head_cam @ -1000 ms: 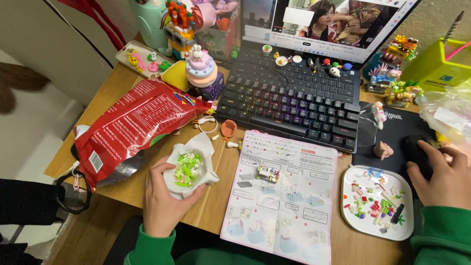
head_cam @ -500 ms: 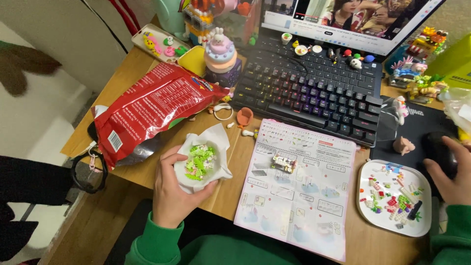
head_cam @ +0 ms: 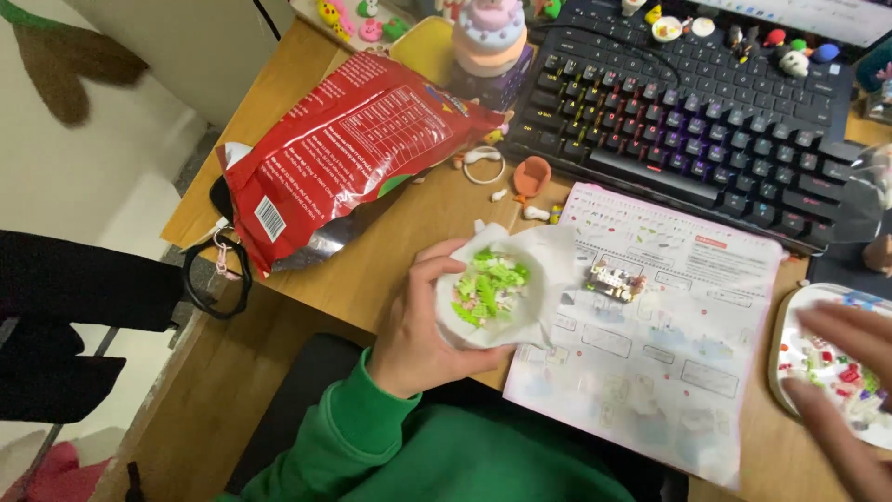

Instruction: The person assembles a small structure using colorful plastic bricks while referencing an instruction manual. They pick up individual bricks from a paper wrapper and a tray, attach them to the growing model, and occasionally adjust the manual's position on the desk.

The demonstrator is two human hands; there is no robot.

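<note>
While the left hand (head_cam: 423,321) stays out of it, clamped around the little bag of green bricks (head_cam: 491,290), the blurry right hand (head_cam: 850,372), fingers spread, hovers right over the white tray (head_cam: 790,307).

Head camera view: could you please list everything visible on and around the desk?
desk: one, wooden, under everything
snack bag: one, red, upper left of desk
small bag of bricks: one, clear with green pieces, in the left hand
instruction sheet: one, white and pink, centre right
small brick assembly: one, on the sheet's top
keyboard: one, black with coloured lights, top right
plate of bricks: one, white with mixed colours, far right
cake-shaped toy: one, pink, top centre
ring: one, white, by keyboard
left hand: green sleeve, fingers around the bag
right hand: blurred, over the plate
</note>
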